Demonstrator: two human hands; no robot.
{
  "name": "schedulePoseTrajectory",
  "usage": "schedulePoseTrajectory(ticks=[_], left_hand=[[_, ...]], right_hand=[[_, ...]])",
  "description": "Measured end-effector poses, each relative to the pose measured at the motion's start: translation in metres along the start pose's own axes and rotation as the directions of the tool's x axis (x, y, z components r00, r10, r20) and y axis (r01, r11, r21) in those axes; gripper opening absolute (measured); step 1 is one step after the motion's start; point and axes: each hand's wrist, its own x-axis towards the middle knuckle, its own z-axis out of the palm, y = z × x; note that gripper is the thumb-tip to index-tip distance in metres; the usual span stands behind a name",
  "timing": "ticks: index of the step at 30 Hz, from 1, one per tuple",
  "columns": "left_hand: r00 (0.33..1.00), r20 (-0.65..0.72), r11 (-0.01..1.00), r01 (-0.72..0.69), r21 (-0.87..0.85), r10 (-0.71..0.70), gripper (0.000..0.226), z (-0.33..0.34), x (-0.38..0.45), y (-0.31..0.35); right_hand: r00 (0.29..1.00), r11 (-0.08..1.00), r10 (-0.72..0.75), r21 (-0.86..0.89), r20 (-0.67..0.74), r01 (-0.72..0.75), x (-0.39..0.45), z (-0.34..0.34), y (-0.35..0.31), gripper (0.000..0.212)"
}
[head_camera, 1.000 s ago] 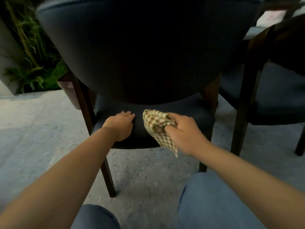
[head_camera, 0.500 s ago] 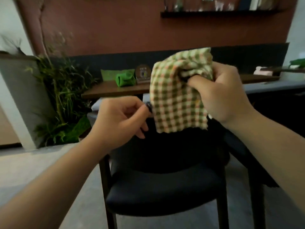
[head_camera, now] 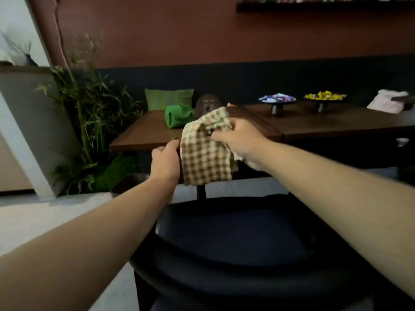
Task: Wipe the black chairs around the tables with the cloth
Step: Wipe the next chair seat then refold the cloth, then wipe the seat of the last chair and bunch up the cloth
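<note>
Since 0.5 s ago both hands dropped w/ the cloth point(head_camera: 205, 149), right hand point(head_camera: 241, 142) pinching its top, left hand point(head_camera: 166, 162) curled beside its edge (prob. refolding) above the black chair point(head_camera: 224, 248).

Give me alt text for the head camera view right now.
The right hand holds up a checked cloth, the left hand at its edge, above a black chair. Beyond stands a wooden table with a green cloth.
</note>
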Motion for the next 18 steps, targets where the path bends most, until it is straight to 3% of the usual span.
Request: schedulePoseTrajectory(ticks=[4, 7, 10, 12, 14, 16, 18], left_hand=[[0.975, 0.108, 0.981, 0.192, 0.018, -0.192, 0.029, 0.005, -0.005, -0.010], [0.969, 0.127, 0.977, 0.213, 0.007, -0.213, 0.020, 0.007, -0.012, -0.021], [0.976, 0.063, 0.978, 0.203, 0.055, -0.207, 0.013, 0.005, -0.016, -0.027], [0.972, -0.022, 0.969, 0.237, 0.067, -0.236, 0.012, 0.005, -0.018, -0.028], [0.966, -0.070, 0.965, 0.253, 0.067, -0.249, 0.010, 0.004, -0.019, -0.028], [0.968, -0.123, 0.968, 0.232, 0.095, -0.220, 0.007, 0.004, -0.021, -0.026], [0.981, -0.138, 0.969, 0.162, 0.186, -0.137, 0.005, 0.005, -0.024, -0.026]], right_hand=[[0.958, 0.968, 0.214, 0.086, 0.192, -0.234, -0.006, -0.002, 0.038, 0.014], [0.951, 0.928, 0.286, 0.214, 0.120, -0.306, -0.004, -0.009, 0.053, 0.014], [0.936, 0.915, 0.352, 0.208, 0.010, -0.346, 0.002, -0.010, 0.059, 0.031], [0.954, 0.950, 0.299, 0.101, -0.016, -0.296, 0.001, -0.007, 0.061, 0.036], [0.988, 0.988, 0.151, 0.012, -0.004, -0.151, -0.003, -0.005, 0.061, 0.036], [0.999, 0.993, -0.002, -0.118, 0.043, 0.007, -0.006, -0.002, 0.062, 0.034], [0.995, 0.955, -0.046, -0.287, 0.088, 0.069, -0.006, 0.001, 0.066, 0.028]])
